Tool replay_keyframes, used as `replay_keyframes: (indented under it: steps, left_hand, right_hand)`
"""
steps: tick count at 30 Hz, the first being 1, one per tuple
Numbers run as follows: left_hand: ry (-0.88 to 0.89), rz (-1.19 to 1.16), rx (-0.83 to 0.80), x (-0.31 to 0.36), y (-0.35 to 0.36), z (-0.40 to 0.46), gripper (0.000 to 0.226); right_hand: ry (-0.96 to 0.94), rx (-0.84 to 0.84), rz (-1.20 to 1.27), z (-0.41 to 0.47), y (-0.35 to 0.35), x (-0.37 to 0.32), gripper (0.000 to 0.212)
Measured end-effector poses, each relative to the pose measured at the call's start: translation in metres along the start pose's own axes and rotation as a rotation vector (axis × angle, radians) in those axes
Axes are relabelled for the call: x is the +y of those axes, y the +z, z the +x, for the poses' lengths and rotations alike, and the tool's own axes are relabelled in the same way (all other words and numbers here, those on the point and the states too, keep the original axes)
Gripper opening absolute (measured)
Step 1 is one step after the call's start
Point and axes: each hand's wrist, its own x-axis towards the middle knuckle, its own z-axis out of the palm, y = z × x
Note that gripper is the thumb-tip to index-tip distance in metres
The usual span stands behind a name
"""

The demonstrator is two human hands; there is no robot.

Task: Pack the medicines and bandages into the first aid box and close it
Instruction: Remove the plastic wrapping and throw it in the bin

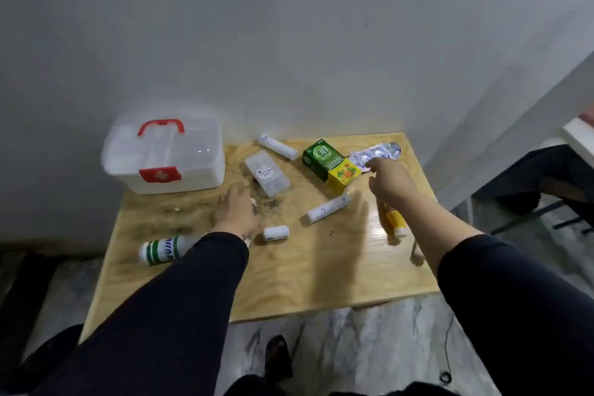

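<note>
The translucent first aid box (193, 167) with a red handle and red clasp stands shut at the table's back left. My left hand (236, 210) hovers flat, fingers apart, in front of it, over a small foil item. My right hand (390, 182) reaches toward the silver blister pack (377, 153) at the back right, fingers touching its near end. Between the hands lie a clear plastic case (266, 173), a green medicine carton (321, 156), a yellow carton (345, 175), three white bandage rolls (278, 146) (328, 208) (276, 232), a green-striped white bottle (164, 249) and a yellow tube (395, 219).
The small wooden table (289, 283) stands against a grey wall. A marble floor shows below its front edge, with a dark shoe (278, 354). A thin black cable (446, 363) hangs at the right. A dark chair base (546, 209) stands to the right.
</note>
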Motion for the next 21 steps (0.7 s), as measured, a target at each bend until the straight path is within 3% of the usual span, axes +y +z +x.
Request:
replay_keyframes:
  steps: [8, 13, 17, 21]
  left_hand:
    - [-0.101, -0.073, 0.014, -0.001, 0.006, 0.025, 0.077]
    - [-0.199, -0.173, 0.081, 0.000, 0.013, 0.030, 0.093]
    - [-0.258, -0.190, 0.196, 0.007, 0.016, 0.026, 0.068]
    - [-0.380, -0.337, 0.353, 0.029, 0.002, 0.017, 0.031]
  right_hand:
    - [-0.034, -0.095, -0.072, 0.049, 0.013, 0.021, 0.051]
    - [-0.300, -0.075, -0.142, 0.069, 0.021, 0.030, 0.050]
    - [-0.390, -0.069, -0.231, 0.083, 0.029, 0.042, 0.030]
    - [-0.436, 0.012, -0.212, 0.094, 0.011, 0.043, 0.039]
